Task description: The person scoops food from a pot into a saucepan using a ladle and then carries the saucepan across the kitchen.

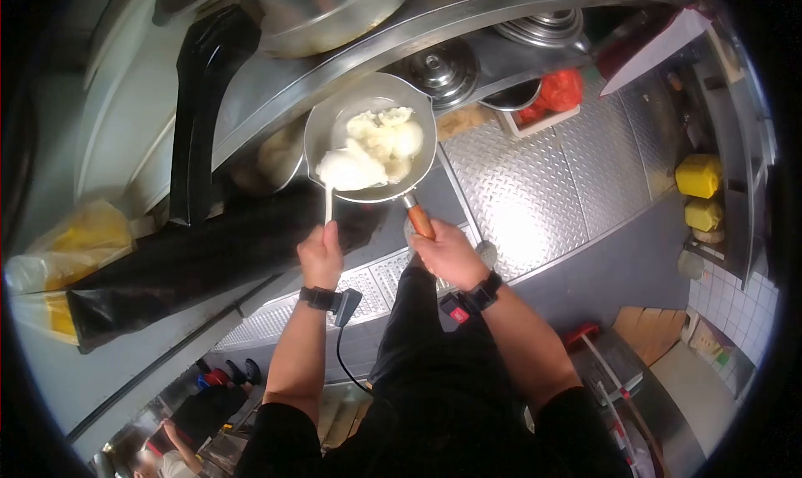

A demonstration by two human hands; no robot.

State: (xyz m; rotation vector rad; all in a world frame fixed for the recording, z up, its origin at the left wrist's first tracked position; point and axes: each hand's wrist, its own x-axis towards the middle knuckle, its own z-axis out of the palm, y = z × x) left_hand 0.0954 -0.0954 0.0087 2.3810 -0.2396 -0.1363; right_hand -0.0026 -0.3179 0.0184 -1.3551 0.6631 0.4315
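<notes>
A metal saucepan (317, 119) is held up in front of me, with pale, soft lumps of food (393, 140) inside. My right hand (451, 257) is closed around its wooden handle (419, 219). In my left hand (320, 257) is the thin, light handle of a spoon (329, 201). The spoon's head lies at the pan's near left side, hidden by a white, creamy mass (352, 169). Both wrists wear black bands.
A black-handled pan (196, 119) and a large metal pot (334, 15) stand on the upper left. Round metal lids (434, 69) sit behind the saucepan. Red bags (560, 94) fill a tray beside diamond-plate metal (526, 186). Yellow containers (700, 177) stand right; another person (180, 445) is lower left.
</notes>
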